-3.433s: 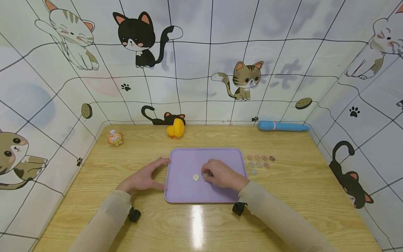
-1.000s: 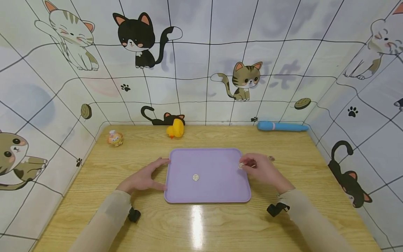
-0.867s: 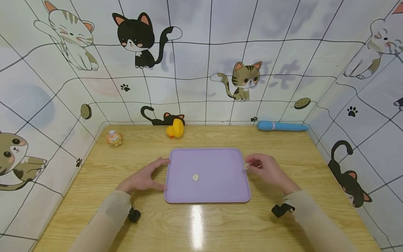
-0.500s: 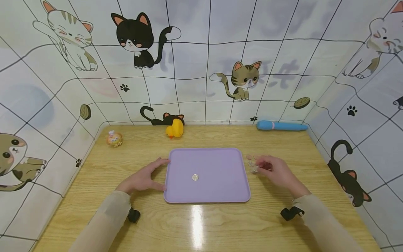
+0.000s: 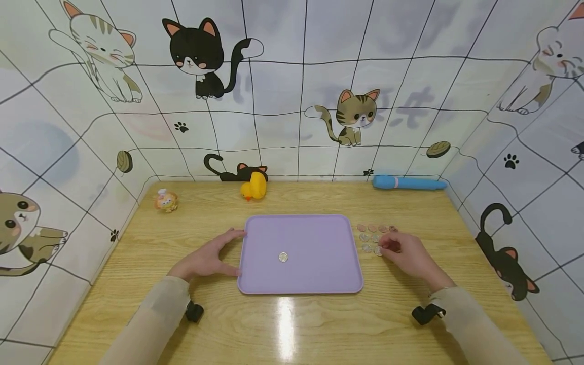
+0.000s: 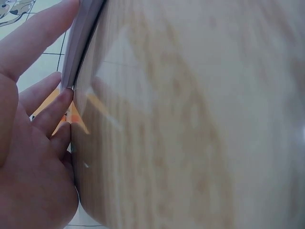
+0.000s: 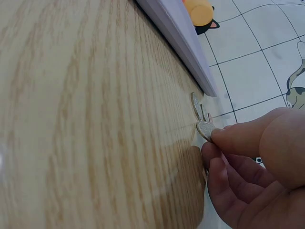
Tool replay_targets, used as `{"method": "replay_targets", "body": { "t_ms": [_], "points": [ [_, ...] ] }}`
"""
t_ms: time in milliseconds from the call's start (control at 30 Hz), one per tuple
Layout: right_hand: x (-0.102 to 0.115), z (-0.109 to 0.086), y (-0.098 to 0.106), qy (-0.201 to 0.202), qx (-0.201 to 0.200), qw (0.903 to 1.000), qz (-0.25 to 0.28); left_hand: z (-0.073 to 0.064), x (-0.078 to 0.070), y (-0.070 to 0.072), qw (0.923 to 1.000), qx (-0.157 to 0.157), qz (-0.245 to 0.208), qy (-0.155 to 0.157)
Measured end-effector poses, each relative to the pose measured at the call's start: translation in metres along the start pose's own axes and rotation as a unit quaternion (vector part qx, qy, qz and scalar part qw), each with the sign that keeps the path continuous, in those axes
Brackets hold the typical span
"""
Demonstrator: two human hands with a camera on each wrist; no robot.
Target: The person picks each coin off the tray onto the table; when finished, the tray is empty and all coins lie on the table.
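My right hand (image 5: pixel 408 253) pinches a silver coin (image 7: pixel 206 130) between thumb and finger, just right of the tray. In the right wrist view the coin is tilted, low over the wood; whether it touches cannot be told. Beside it lies another silver coin (image 5: pixel 367 249), with several silver and copper coins (image 5: pixel 372 228) in rows behind. My fingers partly cover those rows. One silver coin (image 5: pixel 283 257) lies on the purple tray (image 5: pixel 319 274). My left hand (image 5: pixel 210 256) has its thumb and fingers spread along the tray's left edge, touching it.
At the back of the wooden table (image 5: pixel 219 329) stand a yellow toy duck (image 5: pixel 255 186) and a small figurine (image 5: pixel 167 201) on the left. A blue pen-shaped object (image 5: pixel 408 183) lies at the back right. Cat-printed cloth walls (image 5: pixel 283 132) enclose the table on the sides and back.
My right hand has carried a silver coin from the tray rightward to the front row of coins on the table. The tray now bears one coin instead of two. My left hand has stayed put.
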State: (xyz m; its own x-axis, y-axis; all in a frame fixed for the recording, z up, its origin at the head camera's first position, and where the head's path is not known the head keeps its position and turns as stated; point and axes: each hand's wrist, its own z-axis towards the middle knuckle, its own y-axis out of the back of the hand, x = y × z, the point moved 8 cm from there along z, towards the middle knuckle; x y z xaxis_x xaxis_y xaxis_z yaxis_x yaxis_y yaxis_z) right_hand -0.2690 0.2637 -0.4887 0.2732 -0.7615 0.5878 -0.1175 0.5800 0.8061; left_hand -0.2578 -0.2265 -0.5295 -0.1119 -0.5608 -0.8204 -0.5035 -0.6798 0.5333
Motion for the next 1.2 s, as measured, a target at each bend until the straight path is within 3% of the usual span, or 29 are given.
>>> {"method": "replay_targets", "body": {
  "t_ms": [500, 867, 1200],
  "points": [
    [-0.0045, 0.0008, -0.0013, -0.036, -0.01, 0.9992, -0.017, 0.0004, 0.0003, 0.0005, 0.9998, -0.002, 0.015, -0.012],
    [-0.0041, 0.0022, -0.0031, -0.016, -0.019, 0.9993, -0.027, -0.0005, -0.0018, 0.0008, 0.9999, -0.001, 0.011, 0.0],
    [-0.0003, 0.0034, -0.0057, -0.003, 0.009, 0.9992, -0.039, -0.0015, -0.0032, 0.0003, 0.9999, 0.001, 0.01, -0.001]
  ]
}}
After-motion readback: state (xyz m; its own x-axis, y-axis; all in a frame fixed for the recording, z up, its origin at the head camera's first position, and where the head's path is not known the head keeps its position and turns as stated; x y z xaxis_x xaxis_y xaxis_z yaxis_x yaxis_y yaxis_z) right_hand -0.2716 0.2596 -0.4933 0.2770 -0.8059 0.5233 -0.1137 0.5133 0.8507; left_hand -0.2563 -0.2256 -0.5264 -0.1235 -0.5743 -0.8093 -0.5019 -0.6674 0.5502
